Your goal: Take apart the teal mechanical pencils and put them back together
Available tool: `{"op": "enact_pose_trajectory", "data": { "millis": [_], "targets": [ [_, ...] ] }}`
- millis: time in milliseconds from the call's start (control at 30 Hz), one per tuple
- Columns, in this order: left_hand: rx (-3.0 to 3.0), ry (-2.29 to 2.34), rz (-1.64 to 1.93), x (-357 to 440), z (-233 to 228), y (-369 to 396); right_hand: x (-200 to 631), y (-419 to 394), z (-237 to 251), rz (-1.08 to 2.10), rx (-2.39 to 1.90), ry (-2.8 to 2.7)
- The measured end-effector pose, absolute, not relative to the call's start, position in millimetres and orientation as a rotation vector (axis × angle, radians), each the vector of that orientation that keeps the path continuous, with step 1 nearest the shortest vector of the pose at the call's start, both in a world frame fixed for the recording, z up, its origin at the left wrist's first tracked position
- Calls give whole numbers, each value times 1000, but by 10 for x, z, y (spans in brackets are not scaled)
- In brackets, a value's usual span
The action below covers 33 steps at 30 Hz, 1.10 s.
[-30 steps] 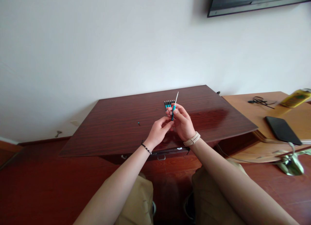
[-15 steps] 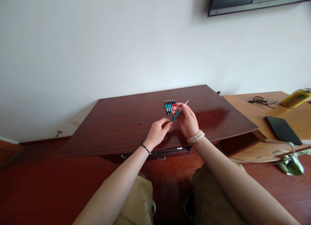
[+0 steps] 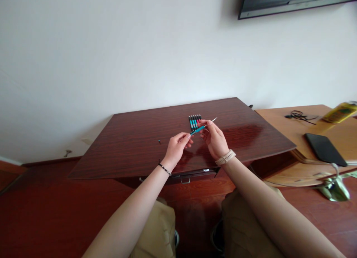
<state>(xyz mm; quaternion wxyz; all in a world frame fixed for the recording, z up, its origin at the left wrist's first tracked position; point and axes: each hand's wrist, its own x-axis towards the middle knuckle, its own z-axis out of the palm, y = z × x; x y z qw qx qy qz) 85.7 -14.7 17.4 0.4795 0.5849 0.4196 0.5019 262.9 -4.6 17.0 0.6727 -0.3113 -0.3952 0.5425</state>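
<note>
My right hand [image 3: 214, 139] pinches a thin teal pen [image 3: 198, 129] whose white tip points up to the right. My left hand [image 3: 178, 144] has its fingertips closed at the pen's lower end, next to the right hand. Both hands hover over a dark red-brown table [image 3: 134, 146]. Just behind them a row of several pens [image 3: 194, 121], teal and pink with black ends, lies side by side on the table. A tiny dark cap-like piece [image 3: 159, 141] lies alone on the table to the left.
A lighter wooden table [image 3: 281, 120] stands to the right with a black tablet [image 3: 323, 148], a tangled black cable [image 3: 298, 115] and a yellow bottle [image 3: 338, 112]. A screen's lower edge [image 3: 292, 3] hangs on the white wall. My knees [image 3: 158, 228] are below the table's front edge.
The pen has tilted from nearly upright to lying almost flat, tip toward the right. My left hand has risen and closed on its lower end.
</note>
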Motion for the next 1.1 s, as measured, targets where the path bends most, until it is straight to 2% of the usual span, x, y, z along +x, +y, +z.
{"op": "enact_pose_trajectory", "data": {
  "millis": [600, 933, 1100],
  "targets": [
    [1422, 1008, 1306, 845, 207, -144, 2588, -60, 147, 1352, -591, -818],
    [1460, 984, 1411, 844, 220, -138, 2562, -129, 214, 1537, -480, -794],
    [1461, 952, 1435, 855, 228, -145, 2539, -131, 214, 1519, -454, -790]
  ]
}}
